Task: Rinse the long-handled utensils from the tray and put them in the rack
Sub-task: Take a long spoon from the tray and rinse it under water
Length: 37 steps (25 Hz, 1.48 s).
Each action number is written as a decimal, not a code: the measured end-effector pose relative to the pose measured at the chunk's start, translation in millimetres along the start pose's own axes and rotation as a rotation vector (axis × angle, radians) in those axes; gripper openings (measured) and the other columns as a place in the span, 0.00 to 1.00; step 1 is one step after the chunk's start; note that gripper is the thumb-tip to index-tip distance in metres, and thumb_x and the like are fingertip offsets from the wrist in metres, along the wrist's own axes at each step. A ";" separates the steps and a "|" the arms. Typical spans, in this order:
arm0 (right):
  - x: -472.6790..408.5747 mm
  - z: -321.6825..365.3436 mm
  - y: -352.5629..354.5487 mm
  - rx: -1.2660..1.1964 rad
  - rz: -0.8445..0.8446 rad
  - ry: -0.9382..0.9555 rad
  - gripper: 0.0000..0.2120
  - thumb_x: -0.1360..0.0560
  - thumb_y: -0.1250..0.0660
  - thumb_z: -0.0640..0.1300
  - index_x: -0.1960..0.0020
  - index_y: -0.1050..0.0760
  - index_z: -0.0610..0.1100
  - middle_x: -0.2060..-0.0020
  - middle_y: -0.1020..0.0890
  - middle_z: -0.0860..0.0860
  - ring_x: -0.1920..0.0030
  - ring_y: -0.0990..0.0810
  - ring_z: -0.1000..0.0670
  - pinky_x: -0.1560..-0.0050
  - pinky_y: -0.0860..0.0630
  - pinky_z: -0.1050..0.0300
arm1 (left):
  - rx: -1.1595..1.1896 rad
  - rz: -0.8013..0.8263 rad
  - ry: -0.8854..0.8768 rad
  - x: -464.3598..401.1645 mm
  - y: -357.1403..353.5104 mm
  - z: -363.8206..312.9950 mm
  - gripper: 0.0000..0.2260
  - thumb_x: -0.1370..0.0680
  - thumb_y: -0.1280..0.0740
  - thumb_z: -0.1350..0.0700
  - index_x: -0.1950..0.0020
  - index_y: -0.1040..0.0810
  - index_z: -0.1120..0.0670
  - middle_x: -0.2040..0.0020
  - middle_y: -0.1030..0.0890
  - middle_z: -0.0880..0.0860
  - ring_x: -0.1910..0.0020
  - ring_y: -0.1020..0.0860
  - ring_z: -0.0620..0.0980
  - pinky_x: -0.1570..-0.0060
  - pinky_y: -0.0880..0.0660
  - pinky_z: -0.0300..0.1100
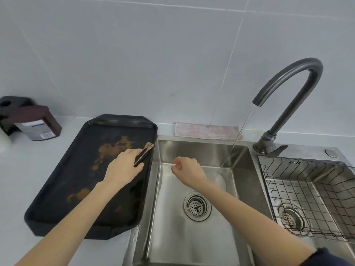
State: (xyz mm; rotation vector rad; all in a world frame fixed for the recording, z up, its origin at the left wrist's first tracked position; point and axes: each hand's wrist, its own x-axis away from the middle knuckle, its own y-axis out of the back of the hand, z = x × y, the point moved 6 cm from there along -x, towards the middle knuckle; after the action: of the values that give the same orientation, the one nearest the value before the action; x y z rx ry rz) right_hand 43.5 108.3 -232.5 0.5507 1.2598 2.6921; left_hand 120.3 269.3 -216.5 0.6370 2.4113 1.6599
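A dark-handled fork (144, 153) lies at the tray's (57, 198) right edge, the left hand (123, 167) reaching over it, fingers clamped on the handle. The right hand (187, 169) hangs over the sink (240, 156), wrist bent, fingers loosely curled, holding nothing; the rack (311, 191) sits right

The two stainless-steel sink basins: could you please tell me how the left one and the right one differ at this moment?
The left stainless-steel basin is open, while the right stainless-steel basin holds a black wire rack. Water from the dark grey gooseneck tap streams into the left basin; none runs into the right one. The right hand hangs over the left basin; no hand is over the right. Both have a round perforated drain strainer.
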 end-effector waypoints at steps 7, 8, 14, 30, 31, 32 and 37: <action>-39.4 33.5 -55.9 -0.330 0.125 -0.122 0.14 0.22 0.42 0.39 0.40 0.25 0.38 0.49 0.17 0.41 0.59 0.19 0.51 0.52 0.22 0.59 | -0.019 0.116 0.161 -12.4 -31.3 58.1 0.17 0.24 0.36 0.52 0.36 0.28 0.53 0.38 0.23 0.54 0.42 0.23 0.53 0.43 0.23 0.50; -44.3 36.9 -63.3 -0.398 0.153 -0.165 0.14 0.22 0.42 0.38 0.40 0.25 0.36 0.48 0.18 0.40 0.64 0.22 0.54 0.59 0.23 0.64 | -0.020 0.123 0.173 -14.1 -35.5 63.1 0.17 0.24 0.35 0.52 0.37 0.28 0.53 0.39 0.23 0.54 0.43 0.23 0.54 0.43 0.24 0.51; -67.5 51.4 -100.3 -0.572 0.223 -0.306 0.14 0.23 0.40 0.36 0.39 0.28 0.33 0.56 0.21 0.41 0.59 0.20 0.50 0.61 0.20 0.63 | 0.000 0.114 0.246 -18.6 -50.0 81.0 0.13 0.25 0.35 0.52 0.41 0.26 0.54 0.45 0.21 0.53 0.47 0.22 0.55 0.49 0.23 0.48; -59.4 32.9 -70.3 -0.885 0.098 -0.267 0.10 0.22 0.39 0.39 0.43 0.25 0.38 0.66 0.25 0.54 0.66 0.25 0.59 0.64 0.26 0.68 | 0.113 -0.021 0.117 -15.9 -33.9 24.4 0.05 0.25 0.35 0.55 0.51 0.23 0.55 0.55 0.18 0.53 0.59 0.22 0.50 0.53 0.22 0.45; -56.2 27.9 -61.4 -0.902 0.076 -0.252 0.08 0.22 0.39 0.40 0.45 0.24 0.40 0.66 0.25 0.54 0.66 0.25 0.59 0.62 0.27 0.67 | 0.126 -0.033 0.098 -14.8 -32.2 13.5 0.05 0.25 0.35 0.55 0.52 0.23 0.55 0.56 0.19 0.52 0.60 0.23 0.49 0.55 0.23 0.44; -51.8 21.5 -51.5 -0.922 0.052 -0.239 0.06 0.22 0.38 0.41 0.48 0.24 0.42 0.66 0.25 0.54 0.65 0.25 0.59 0.59 0.26 0.65 | 0.139 -0.040 0.075 -13.2 -31.2 1.0 0.05 0.24 0.35 0.55 0.51 0.23 0.55 0.57 0.20 0.51 0.61 0.24 0.48 0.56 0.24 0.42; -24.4 -20.3 2.1 -1.030 -0.082 -0.226 0.06 0.23 0.37 0.40 0.58 0.24 0.45 0.65 0.23 0.52 0.65 0.24 0.56 0.65 0.26 0.69 | 0.217 -0.023 -0.024 -4.1 -40.3 -59.2 0.07 0.25 0.34 0.53 0.51 0.23 0.54 0.59 0.23 0.48 0.57 0.22 0.50 0.51 0.22 0.48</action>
State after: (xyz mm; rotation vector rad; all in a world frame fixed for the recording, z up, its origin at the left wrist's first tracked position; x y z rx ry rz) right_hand 58.6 86.1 -249.5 0.5738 -0.2131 2.6266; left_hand 92.7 204.9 -231.5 0.6518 2.5929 1.3847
